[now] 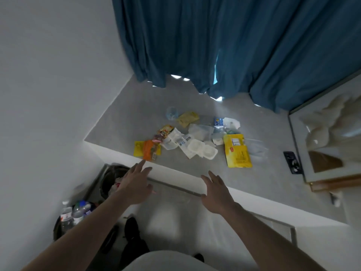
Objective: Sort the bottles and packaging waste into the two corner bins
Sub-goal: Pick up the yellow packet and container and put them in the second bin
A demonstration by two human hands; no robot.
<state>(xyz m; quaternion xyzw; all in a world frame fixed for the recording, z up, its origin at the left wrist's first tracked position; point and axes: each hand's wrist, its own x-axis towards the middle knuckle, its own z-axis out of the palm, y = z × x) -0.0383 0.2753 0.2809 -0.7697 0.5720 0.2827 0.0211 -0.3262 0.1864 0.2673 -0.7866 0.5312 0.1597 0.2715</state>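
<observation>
2 bins stand on the floor in the corner, below and to the left of the person's hands. The nearer bin point(58, 229) holds clear plastic bottles point(73, 214), upright, one with a blue cap, their labels too blurred to read. The farther bin point(107, 178), dark and round, sits just behind the left hand point(134, 184) and holds crumpled wrappers, partly hidden by the wrist.

Both hands hover open above the front edge of the grey counter point(263, 173), fingers straight and spread, holding nothing; the right hand point(216, 194) is apart from the left, palm down.

The waste lies in a loose heap on the counter beyond the fingertips. Just past the left hand, an orange packet point(149, 150) lies across a yellow wrapper point(137, 148) at the counter's edge. Ahead of the right hand is a large yellow pouch point(237, 151) with a small white label and red mark; its writing cannot be read. Between them rest a white moulded plastic tray point(202, 151), clear bags and a cartoon-printed snack wrapper point(166, 131). Farther back lie a pale yellow packet point(187, 118), a clear cup point(172, 113) and a crushed bottle with a blue label point(218, 124), lettering illegible.

A dark phone point(293, 162) lies far right of the right hand. Blue curtains point(214, 45) hang behind the counter.
</observation>
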